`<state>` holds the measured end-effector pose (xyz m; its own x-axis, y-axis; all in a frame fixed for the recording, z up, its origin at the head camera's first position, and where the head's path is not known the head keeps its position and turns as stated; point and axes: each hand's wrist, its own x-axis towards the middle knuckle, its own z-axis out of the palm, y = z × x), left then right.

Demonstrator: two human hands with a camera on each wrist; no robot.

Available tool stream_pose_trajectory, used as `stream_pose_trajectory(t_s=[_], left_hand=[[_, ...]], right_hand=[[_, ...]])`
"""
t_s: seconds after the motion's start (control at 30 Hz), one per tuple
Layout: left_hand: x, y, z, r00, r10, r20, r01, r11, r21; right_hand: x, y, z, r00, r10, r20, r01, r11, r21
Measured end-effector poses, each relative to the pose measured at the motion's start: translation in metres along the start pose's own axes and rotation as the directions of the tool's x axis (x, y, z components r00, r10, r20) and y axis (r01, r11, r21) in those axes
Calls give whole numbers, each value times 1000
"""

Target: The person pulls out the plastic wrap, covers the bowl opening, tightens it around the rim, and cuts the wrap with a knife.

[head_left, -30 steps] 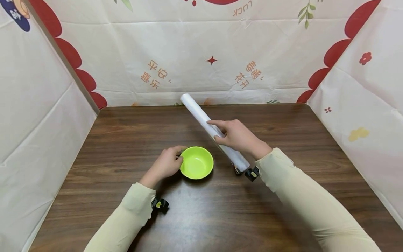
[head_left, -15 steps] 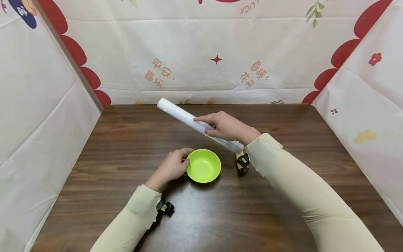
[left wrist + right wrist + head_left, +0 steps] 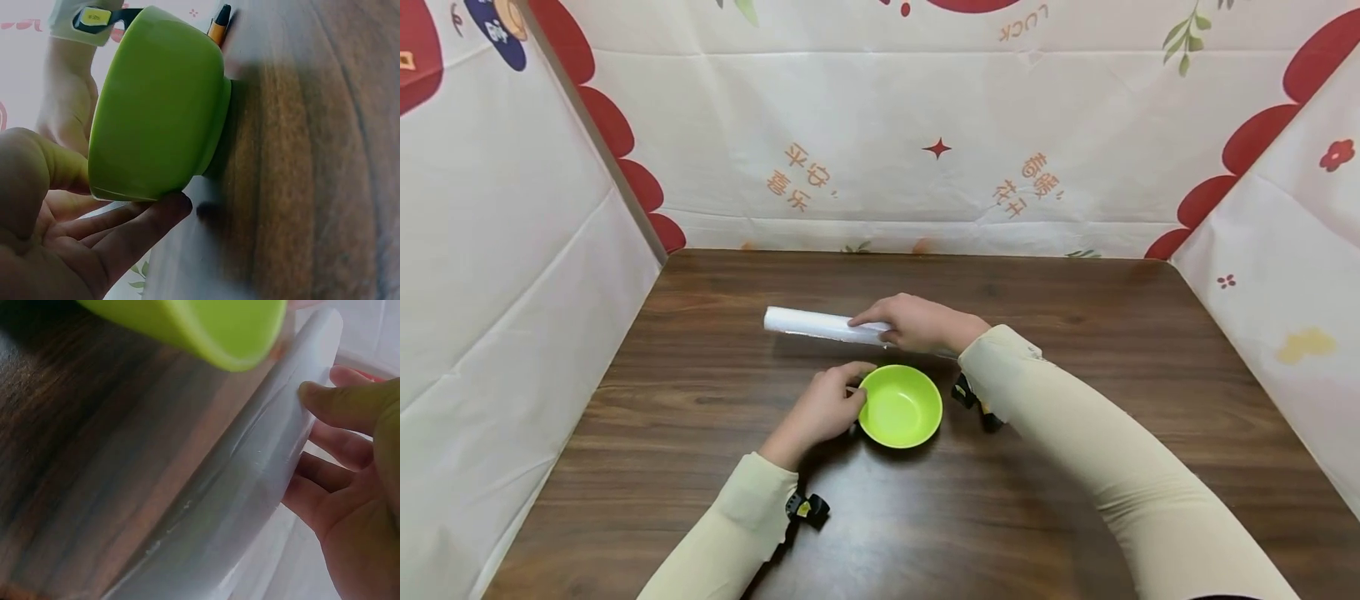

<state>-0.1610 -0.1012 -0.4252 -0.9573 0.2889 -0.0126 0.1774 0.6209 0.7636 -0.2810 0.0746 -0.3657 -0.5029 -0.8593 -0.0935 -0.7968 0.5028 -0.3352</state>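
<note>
A lime-green bowl [image 3: 901,408] stands upright on the table, its inside bare. My left hand [image 3: 826,406] pinches its left rim, thumb at the edge and fingers against the outer wall, as the left wrist view shows on the bowl [image 3: 156,106]. Just behind the bowl, a roll of plastic wrap [image 3: 820,325] lies crosswise, low over the table. My right hand [image 3: 925,323] grips the roll from above; in the right wrist view the thumb is on one side of the plastic wrap roll [image 3: 256,462] and the fingers are on the other. The forearm hides the roll's right end.
An orange-and-black pen-like thing [image 3: 991,418] lies right of the bowl, partly covered by the right forearm. The brown wooden table [image 3: 700,458] meets printed white cloth walls [image 3: 887,108] at the back and both sides. Each wrist carries a small black camera mount [image 3: 808,508].
The roll has come down toward the table and swung from a steep diagonal to nearly crosswise behind the bowl, with my right hand moving left. My left hand stays on the bowl.
</note>
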Motion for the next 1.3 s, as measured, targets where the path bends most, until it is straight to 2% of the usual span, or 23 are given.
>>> stream_pose_trajectory(t_s=[0.23,0.53,0.67,0.83,0.93,1.0,1.07,1.13,1.2,1.27,1.3], left_hand=[[-2,1,5,1000,-18,5,19,1000,-23],[-8,4,11,999,-32,-22,32,999,-24],[-9,2,12,999,-41,-27,39,997,-63],[-7,-3,5,997,-69,-42,63,990,-130],[-6,-12,-6,990,-115,-77,97,974,-204],[-3,-20,-17,982,-142,-125,108,963,-246],[-1,-28,-30,967,-168,-191,115,959,-259],[2,-38,-44,940,-194,-279,131,965,-228],[4,-50,-57,905,-224,-362,171,970,-173],[8,-61,-67,874,-253,-415,218,967,-130],[9,-66,-71,865,-267,-425,241,964,-113]], right_hand=[[2,12,17,998,38,54,-37,999,-11],[4,17,35,999,25,39,-26,999,27],[4,18,36,998,46,41,-48,997,65],[5,23,31,996,80,50,-84,992,93],[8,26,28,994,94,62,-100,991,90],[9,27,26,992,101,71,-107,990,90],[11,28,25,993,97,72,-103,992,79],[13,28,24,993,90,75,-95,993,69],[15,29,23,994,80,77,-85,995,59],[15,29,22,994,81,78,-85,995,51],[15,29,22,993,87,81,-91,994,52]])
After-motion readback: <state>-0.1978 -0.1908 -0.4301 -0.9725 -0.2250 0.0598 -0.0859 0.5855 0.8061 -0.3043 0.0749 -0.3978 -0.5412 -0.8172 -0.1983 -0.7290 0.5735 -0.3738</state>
